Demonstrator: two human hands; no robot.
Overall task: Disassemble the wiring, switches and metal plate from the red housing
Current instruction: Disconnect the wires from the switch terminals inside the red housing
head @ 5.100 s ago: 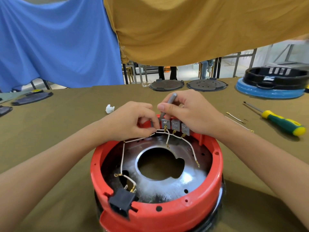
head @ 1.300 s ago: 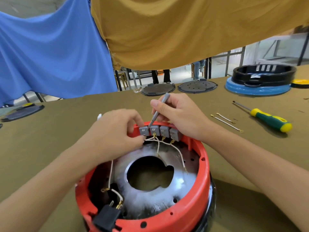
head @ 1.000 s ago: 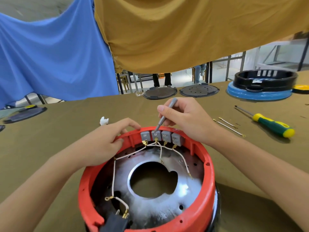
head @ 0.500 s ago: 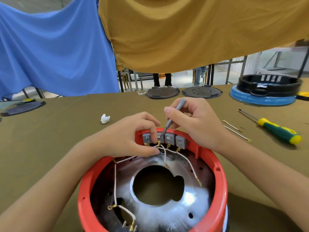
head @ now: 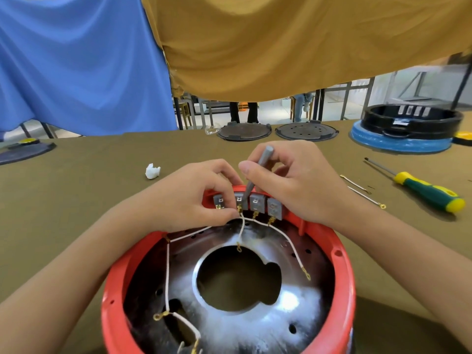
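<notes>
The round red housing (head: 343, 277) sits on the table in front of me, open side up. Inside lies a shiny metal plate (head: 288, 310) with a large central hole. A row of grey switches (head: 256, 203) lines the far inner wall, with white wires (head: 167, 272) running from their brass terminals across the plate. My left hand (head: 189, 200) pinches a wire terminal under the second switch. My right hand (head: 293, 180) holds a thin grey tool (head: 258, 175), its tip set against that same switch.
A green and yellow screwdriver (head: 429, 192) and two loose wires (head: 362, 192) lie to the right. A white scrap (head: 152, 171) lies at left. Black discs (head: 306, 131) and a black and blue housing (head: 406, 131) stand at the back. Blue and mustard cloths hang behind.
My left hand left the housing rim and now pinches at the terminal under the second switch. My right hand kept the tool at the switches. The view has shifted closer.
</notes>
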